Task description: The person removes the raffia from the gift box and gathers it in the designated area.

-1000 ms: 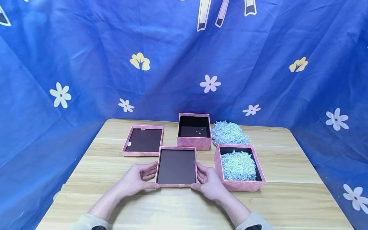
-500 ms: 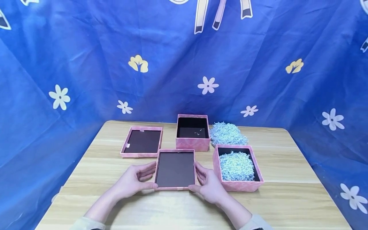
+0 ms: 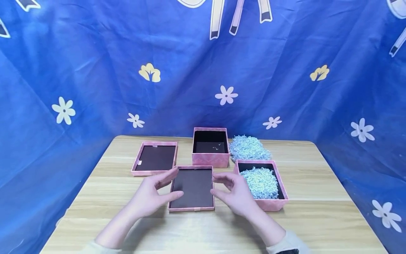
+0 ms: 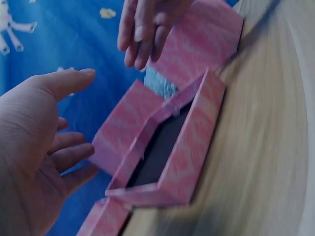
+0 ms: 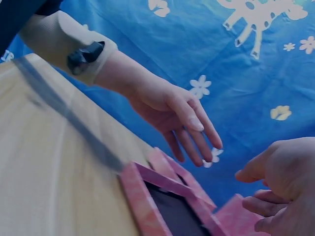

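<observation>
A shallow pink box lid (image 3: 192, 188) lies on the table with its dark inside up. My left hand (image 3: 150, 195) hovers over its left edge, thumb and fingers spread and holding nothing. Above the right edge is my right hand (image 3: 236, 194), fingers loosely extended and nothing in its grasp. In the left wrist view, both hands appear apart from the lid (image 4: 189, 152). Just right of the right hand stands a deep pink box (image 3: 271, 204) containing light blue shredded paper (image 3: 259, 181); that hand hides part of the box's left side.
Behind the lid at left lies a second pink lid (image 3: 157, 157), inside up. At the back, another pink box (image 3: 210, 160) has a few paper shreds on its floor. A heap of blue shredded paper (image 3: 248, 148) sits beside it. A blue patterned cloth (image 3: 187, 70) hangs around the wooden table (image 3: 317, 218).
Both hands have let go of the near lid's sides and lifted above it. The lid stays where it was on the table, and the head view has shifted slightly.
</observation>
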A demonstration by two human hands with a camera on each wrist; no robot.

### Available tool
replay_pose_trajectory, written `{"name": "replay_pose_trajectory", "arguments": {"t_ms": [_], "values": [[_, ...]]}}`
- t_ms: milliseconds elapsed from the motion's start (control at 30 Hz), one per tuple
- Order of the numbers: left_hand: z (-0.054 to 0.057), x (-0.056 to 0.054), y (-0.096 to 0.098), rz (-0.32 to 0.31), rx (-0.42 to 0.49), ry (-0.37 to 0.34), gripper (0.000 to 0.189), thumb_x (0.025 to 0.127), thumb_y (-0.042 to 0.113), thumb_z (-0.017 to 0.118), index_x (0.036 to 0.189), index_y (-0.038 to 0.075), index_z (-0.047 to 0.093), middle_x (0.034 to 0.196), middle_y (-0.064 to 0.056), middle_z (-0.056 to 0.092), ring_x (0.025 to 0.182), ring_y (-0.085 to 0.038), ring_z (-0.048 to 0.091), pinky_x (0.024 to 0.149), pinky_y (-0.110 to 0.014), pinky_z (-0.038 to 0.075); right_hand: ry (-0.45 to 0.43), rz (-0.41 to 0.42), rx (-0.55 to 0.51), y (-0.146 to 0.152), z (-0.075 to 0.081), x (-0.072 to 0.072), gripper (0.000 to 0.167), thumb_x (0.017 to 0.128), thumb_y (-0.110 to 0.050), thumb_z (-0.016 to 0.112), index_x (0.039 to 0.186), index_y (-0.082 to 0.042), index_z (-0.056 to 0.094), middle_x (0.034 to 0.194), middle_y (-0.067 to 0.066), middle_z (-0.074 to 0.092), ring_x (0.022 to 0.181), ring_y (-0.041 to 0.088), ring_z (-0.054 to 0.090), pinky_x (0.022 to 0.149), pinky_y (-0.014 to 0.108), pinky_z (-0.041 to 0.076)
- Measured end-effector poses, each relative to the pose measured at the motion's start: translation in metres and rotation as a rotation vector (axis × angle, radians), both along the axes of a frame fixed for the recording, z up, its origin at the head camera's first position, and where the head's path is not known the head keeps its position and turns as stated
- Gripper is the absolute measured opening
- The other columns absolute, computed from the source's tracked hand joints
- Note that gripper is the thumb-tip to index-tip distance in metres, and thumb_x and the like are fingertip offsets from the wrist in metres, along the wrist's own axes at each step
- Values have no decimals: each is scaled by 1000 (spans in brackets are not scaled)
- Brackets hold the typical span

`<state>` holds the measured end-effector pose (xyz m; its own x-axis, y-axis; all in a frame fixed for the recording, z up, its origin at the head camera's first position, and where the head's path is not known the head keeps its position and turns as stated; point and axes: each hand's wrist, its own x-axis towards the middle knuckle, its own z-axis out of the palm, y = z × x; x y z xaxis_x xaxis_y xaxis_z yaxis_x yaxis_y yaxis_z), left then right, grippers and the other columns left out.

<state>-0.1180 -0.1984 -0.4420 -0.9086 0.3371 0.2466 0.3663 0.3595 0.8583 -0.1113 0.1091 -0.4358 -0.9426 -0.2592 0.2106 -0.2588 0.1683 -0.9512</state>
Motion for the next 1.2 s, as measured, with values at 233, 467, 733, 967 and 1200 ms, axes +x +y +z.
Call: {"name": "replay_pose_trajectory", "arguments": {"t_ms": [233, 467, 733, 967, 1200], "values": [[14, 2, 32, 20, -96, 112, 86, 84, 46, 91, 155, 12, 56, 147, -1, 62, 137, -17, 56, 114, -41, 44, 46, -14, 40, 32, 20, -10, 42, 84, -2, 89, 124, -3, 74, 120, 10, 75, 117, 31, 70, 107, 41, 52], [21, 0, 69, 32, -140, 130, 93, 80, 57, 90, 158, 23, 53, 151, 7, 57, 139, -15, 53, 115, -46, 44, 115, 20, 119, 74, 30, -20, 41, 87, -6, 88, 125, -2, 74, 126, 12, 73, 119, 33, 69, 104, 47, 54], [20, -5, 108, -3, -185, 97, 101, 77, 62, 90, 161, 27, 47, 151, -2, 59, 140, -13, 52, 116, -42, 44, 65, 7, 175, 110, 25, -31, 46, 90, -13, 87, 130, 2, 70, 131, 18, 70, 125, 42, 64, 106, 54, 50], [15, -8, 139, -107, -204, 101, 101, 79, 60, 89, 161, 17, 47, 158, 1, 52, 133, -12, 56, 119, -39, 40, 80, -22, 246, 130, 17, -36, 44, 91, -14, 87, 130, 0, 70, 126, 12, 73, 122, 45, 64, 106, 59, 50], [4, -16, 164, -192, -234, 140, 100, 84, 58, 86, 163, 13, 43, 163, 1, 44, 148, -21, 43, 122, -51, 33, 78, -31, 350, 145, 14, -37, 50, 90, -16, 87, 132, 2, 68, 133, 20, 68, 129, 41, 62, 111, 57, 46]]}}
